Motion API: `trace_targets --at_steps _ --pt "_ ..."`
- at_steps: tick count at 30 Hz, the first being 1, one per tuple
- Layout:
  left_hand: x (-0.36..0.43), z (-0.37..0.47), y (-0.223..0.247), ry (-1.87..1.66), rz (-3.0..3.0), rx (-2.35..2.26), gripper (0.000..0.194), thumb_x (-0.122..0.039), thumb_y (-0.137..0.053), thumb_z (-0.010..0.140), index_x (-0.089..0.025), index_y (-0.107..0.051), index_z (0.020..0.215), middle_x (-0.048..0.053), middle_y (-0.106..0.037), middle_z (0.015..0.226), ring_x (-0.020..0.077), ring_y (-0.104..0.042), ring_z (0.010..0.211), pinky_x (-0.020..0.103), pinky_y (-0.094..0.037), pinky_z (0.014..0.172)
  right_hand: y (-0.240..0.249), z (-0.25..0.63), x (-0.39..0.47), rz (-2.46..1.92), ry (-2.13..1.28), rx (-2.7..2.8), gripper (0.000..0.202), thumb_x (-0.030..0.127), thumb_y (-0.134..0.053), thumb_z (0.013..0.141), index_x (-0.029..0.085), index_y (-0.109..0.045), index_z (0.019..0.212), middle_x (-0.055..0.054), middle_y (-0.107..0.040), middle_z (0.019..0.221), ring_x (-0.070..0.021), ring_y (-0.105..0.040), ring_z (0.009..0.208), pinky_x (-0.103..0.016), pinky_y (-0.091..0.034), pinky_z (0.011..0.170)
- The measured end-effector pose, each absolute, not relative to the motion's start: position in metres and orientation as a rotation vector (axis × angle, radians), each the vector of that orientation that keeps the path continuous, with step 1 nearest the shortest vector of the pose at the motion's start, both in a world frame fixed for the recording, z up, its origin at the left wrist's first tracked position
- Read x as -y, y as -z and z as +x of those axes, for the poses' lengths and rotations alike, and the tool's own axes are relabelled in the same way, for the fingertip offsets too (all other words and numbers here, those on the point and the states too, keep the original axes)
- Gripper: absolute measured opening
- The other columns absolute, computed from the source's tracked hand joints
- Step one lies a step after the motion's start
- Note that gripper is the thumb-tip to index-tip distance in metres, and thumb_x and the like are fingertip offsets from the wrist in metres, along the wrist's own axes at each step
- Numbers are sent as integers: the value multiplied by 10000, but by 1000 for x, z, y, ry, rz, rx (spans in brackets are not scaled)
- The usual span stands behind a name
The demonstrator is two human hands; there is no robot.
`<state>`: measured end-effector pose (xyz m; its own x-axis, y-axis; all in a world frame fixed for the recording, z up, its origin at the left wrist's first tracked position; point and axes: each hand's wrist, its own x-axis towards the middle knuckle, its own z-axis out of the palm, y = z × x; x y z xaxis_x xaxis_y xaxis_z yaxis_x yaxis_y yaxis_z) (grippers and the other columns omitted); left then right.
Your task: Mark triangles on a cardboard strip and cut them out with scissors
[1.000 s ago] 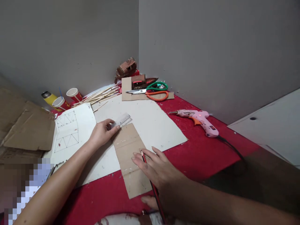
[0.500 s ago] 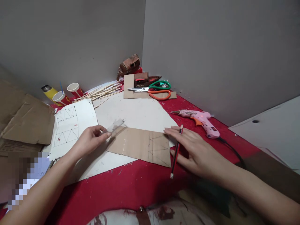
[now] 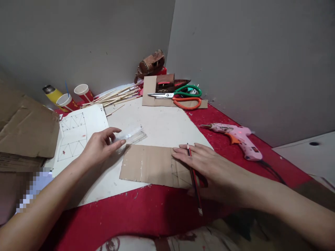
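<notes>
My left hand (image 3: 102,144) is closed on a clear ruler (image 3: 135,135), thumb against fingers, just beyond the upper left corner of a brown cardboard piece (image 3: 154,164). The cardboard lies across a white sheet and the red table cover. My right hand (image 3: 211,165) rests over its right end, fingers stretched out, with a red and black pencil (image 3: 194,179) caught between them. Pencil lines on the cardboard are partly hidden beneath that hand. To the left, a paper (image 3: 96,122) bears drawn rows of triangles.
Scissors (image 3: 180,96) lie on a cardboard strip at the back. A pink glue gun (image 3: 239,134) with a cord is at right. Wooden sticks (image 3: 112,97), paper cups (image 3: 83,92), a yellow bottle (image 3: 53,96) and a cardboard box (image 3: 26,122) stand at back left.
My right hand has slid left over the cardboard, covering more of the pencil lines. The ruler has tilted and shows more of its flat face. The whole view has shifted slightly.
</notes>
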<state>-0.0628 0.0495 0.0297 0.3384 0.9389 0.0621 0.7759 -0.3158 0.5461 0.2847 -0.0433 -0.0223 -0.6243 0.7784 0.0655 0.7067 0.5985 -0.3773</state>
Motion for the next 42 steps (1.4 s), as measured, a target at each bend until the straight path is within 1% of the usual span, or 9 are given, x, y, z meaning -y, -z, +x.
trace_targets --at_steps 4,7,11,15,17,22,28,37,42 --pt "-55 -59 -30 -473 2149 -1494 420 -456 -685 817 -186 -596 1127 1 -644 763 121 -486 547 281 -408 542 11 296 25 -1208 -513 2663 638 133 -577 829 251 -520 1453 -107 -562 1481 -370 -442 1409 -583 -423 1102" --pt "-56 -55 -33 -458 2183 -1445 351 -450 -687 819 -196 -596 1043 -9 -639 754 109 -471 525 270 -400 527 4 308 5 -1219 -560 2684 542 204 -526 903 274 -549 1440 -98 -591 1454 -376 -482 1381 -599 -459 1067" --pt "-53 -53 -36 -411 2322 -1340 283 -425 -684 830 -200 -625 993 -20 -626 763 97 -473 526 257 -387 526 0 317 -13 -1281 -593 2611 512 238 -595 851 269 -617 1362 -104 -632 1398 -382 -549 1316 -583 -482 1043" --pt "-43 -55 -38 -327 2383 -1283 241 -394 -684 843 -200 -651 984 -39 -597 706 98 -481 530 246 -379 521 -9 313 -13 -1283 -793 2402 273 297 -691 800 262 -676 1070 -97 -664 1339 -351 -650 1178 -496 -559 925" --pt "-36 -57 -37 -312 2365 -1266 252 -416 -677 855 -196 -660 978 -35 -605 705 102 -486 534 245 -383 514 -17 307 -9 -1278 -889 2227 145 334 -719 811 261 -616 881 -94 -696 1279 -335 -669 1133 -469 -561 890" --pt "-28 -65 -25 -332 2356 -1181 215 -381 -633 912 -203 -675 1024 21 -687 859 138 -580 665 266 -449 595 -28 275 -9 -1173 -994 1944 268 335 -707 836 262 -489 697 -91 -755 1062 -328 -689 1057 -435 -557 811" --pt "-39 -67 -15 -387 2366 -1107 151 -295 -586 955 -201 -698 988 38 -692 865 157 -629 758 289 -489 675 -14 239 -29 -1051 -1058 1875 270 263 -640 857 237 -465 654 -53 -706 818 -261 -703 911 -346 -512 734" --pt "-52 -68 -4 -438 2363 -1077 133 -264 -626 940 -206 -721 1013 31 -714 876 151 -663 793 281 -507 700 27 229 -36 -1003 -889 1982 239 219 -631 876 216 -489 683 -52 -746 879 -176 -632 733 -299 -433 685" --pt "-51 -70 -3 -466 2377 -1116 128 -275 -640 928 -208 -727 994 29 -728 872 152 -672 779 273 -514 684 33 229 -37 -1014 -847 1985 210 218 -632 884 217 -510 714 -32 -716 843 -184 -630 768 -293 -423 694"
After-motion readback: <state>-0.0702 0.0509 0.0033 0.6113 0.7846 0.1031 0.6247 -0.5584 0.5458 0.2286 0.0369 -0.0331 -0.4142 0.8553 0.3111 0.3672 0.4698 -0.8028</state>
